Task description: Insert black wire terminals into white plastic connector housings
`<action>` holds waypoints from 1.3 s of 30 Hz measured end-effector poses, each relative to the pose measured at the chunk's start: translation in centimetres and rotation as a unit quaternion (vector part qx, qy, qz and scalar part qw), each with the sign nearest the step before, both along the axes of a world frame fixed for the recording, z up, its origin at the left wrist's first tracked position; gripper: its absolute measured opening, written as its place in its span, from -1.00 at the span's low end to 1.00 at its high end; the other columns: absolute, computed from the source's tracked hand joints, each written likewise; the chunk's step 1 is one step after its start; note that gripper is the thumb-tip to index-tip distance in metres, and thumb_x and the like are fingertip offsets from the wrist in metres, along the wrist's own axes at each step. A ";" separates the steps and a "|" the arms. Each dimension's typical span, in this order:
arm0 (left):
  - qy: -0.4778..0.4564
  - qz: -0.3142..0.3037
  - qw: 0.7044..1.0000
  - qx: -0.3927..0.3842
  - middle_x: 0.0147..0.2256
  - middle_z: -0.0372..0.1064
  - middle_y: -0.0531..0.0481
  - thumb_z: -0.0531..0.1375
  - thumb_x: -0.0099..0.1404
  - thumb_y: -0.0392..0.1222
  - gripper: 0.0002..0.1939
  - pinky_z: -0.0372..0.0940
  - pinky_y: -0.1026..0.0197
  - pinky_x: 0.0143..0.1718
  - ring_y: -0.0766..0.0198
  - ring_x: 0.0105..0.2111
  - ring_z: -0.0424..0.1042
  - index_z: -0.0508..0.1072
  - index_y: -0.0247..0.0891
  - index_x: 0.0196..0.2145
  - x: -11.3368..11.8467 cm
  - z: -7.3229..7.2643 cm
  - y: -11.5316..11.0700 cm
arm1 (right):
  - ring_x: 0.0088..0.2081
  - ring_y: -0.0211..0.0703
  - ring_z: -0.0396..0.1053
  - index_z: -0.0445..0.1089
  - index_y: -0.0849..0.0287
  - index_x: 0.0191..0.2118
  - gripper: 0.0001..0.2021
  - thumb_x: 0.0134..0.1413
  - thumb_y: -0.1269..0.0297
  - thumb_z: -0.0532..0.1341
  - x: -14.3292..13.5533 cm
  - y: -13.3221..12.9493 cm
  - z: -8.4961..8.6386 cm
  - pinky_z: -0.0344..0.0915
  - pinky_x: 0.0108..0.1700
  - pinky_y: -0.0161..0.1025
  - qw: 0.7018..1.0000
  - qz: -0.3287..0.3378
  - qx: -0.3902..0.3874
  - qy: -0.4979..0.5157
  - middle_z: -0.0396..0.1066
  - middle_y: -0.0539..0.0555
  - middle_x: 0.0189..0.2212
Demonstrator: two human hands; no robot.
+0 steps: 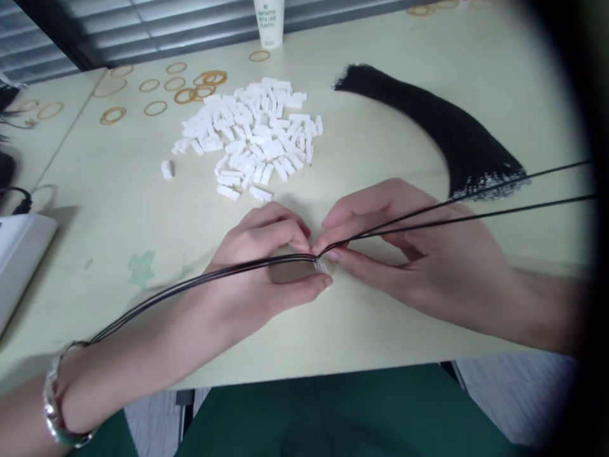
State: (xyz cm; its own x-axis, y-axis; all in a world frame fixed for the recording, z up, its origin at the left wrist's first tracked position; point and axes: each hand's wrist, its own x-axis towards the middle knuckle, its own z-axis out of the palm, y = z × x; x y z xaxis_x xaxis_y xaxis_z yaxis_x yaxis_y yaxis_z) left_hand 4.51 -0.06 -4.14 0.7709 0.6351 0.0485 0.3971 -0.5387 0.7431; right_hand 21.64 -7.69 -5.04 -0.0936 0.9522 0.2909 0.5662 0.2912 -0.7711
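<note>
Between thumb and index finger, my left hand [266, 263] pinches a small white connector [320, 264] near the middle of the view. My right hand [404, 247] is closed on black wires [404, 226] just right of the connector, its fingertips close to my left ones. Several black wires [190, 284] run from the connector back over my left forearm, and two more stretch off to the right. Beyond my hands lies a pile of white connectors [257, 130]. A thick bundle of black wires [428, 120] with silvery ends rests at the upper right.
Rubber bands [204, 86] lie scattered at the back left of the pale table [190, 355]. A white paper cup [270, 24] stands at the back edge. At the left edge is a white device [23, 254] with a black cable.
</note>
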 end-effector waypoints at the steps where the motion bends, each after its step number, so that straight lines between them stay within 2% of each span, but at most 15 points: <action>1: -0.002 0.000 1.000 0.000 -0.26 0.33 0.07 0.30 0.04 -0.28 -0.88 0.27 0.29 -0.22 0.34 -0.25 0.36 0.40 -0.24 -0.44 0.0 0.0 0.0 | -0.25 -0.34 0.41 0.30 0.07 -0.21 -0.81 0.03 0.45 0.19 0.0 0.0 0.0 0.34 -0.31 -0.41 1.000 0.003 0.000 0.000 0.38 -0.10 -0.26; 8: 0.007 0.003 1.000 -0.003 -0.26 0.33 0.07 0.30 0.04 -0.28 -0.88 0.26 0.32 -0.23 0.36 -0.25 0.36 0.41 -0.27 -0.44 0.0 0.1 -0.1 | -0.24 -0.39 0.39 0.27 0.13 -0.19 -0.82 0.05 0.45 0.17 0.3 0.1 0.0 0.34 -0.26 -0.46 0.999 0.023 0.015 -0.030 0.36 -0.09 -0.26; 16: 0.011 0.008 1.000 0.007 -0.28 0.33 0.08 0.31 0.02 -0.27 -0.87 0.25 0.34 -0.24 0.37 -0.26 0.36 0.41 -0.27 -0.45 -0.1 0.1 -0.1 | -0.34 -0.39 0.37 0.30 0.10 -0.20 -0.84 0.06 0.40 0.17 0.2 0.0 0.0 0.27 -0.46 -0.46 0.997 -0.008 0.007 -0.072 0.39 -0.06 -0.27; 20: 0.009 0.009 1.000 0.010 -0.27 0.33 0.09 0.31 0.03 -0.26 -0.87 0.25 0.35 -0.24 0.37 -0.26 0.37 0.41 -0.27 -0.44 -0.2 0.1 -0.1 | -0.29 -0.34 0.38 0.29 0.10 -0.20 -0.85 0.07 0.36 0.17 0.2 -0.2 -0.1 0.29 -0.40 -0.43 0.995 -0.019 0.030 -0.098 0.38 -0.04 -0.26; 26: 0.025 0.005 0.999 0.028 -0.29 0.34 0.08 0.32 0.02 -0.24 -0.83 0.24 0.30 -0.24 0.32 -0.26 0.36 0.43 -0.25 -0.40 0.0 0.1 0.1 | -0.29 -0.35 0.41 0.23 0.09 -0.20 -0.83 0.07 0.42 0.16 0.0 -0.3 -0.3 0.30 -0.36 -0.45 0.993 -0.017 0.039 -0.108 0.37 -0.08 -0.29; 30: 0.003 0.003 1.000 0.009 -0.26 0.34 0.05 0.32 0.03 -0.24 -0.87 0.27 0.29 -0.23 0.32 -0.25 0.39 0.44 -0.27 -0.44 0.0 0.0 0.1 | -0.28 -0.39 0.40 0.21 0.11 -0.18 -0.80 0.07 0.47 0.14 -0.2 -0.2 -0.3 0.28 -0.35 -0.48 0.992 -0.004 0.043 -0.123 0.37 -0.09 -0.30; 39: -0.026 -0.003 0.999 -0.022 -0.25 0.32 -0.02 0.31 0.04 -0.26 -0.91 0.32 0.26 -0.25 0.28 -0.26 0.41 0.47 -0.31 -0.48 -0.2 -0.2 0.1 | -0.38 -0.39 0.35 0.22 0.13 -0.25 -0.84 0.05 0.50 0.14 -0.3 -0.1 -0.2 0.22 -0.41 -0.45 0.994 0.003 0.034 -0.103 0.37 -0.09 -0.35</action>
State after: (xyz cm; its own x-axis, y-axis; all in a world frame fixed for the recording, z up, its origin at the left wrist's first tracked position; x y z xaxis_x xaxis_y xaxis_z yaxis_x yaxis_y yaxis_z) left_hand 4.29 0.05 -4.29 0.7724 0.6322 0.0610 0.3536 -0.5078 0.7856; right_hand 21.33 -7.84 -5.22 -0.1631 0.9302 0.3289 0.7084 0.3425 -0.6171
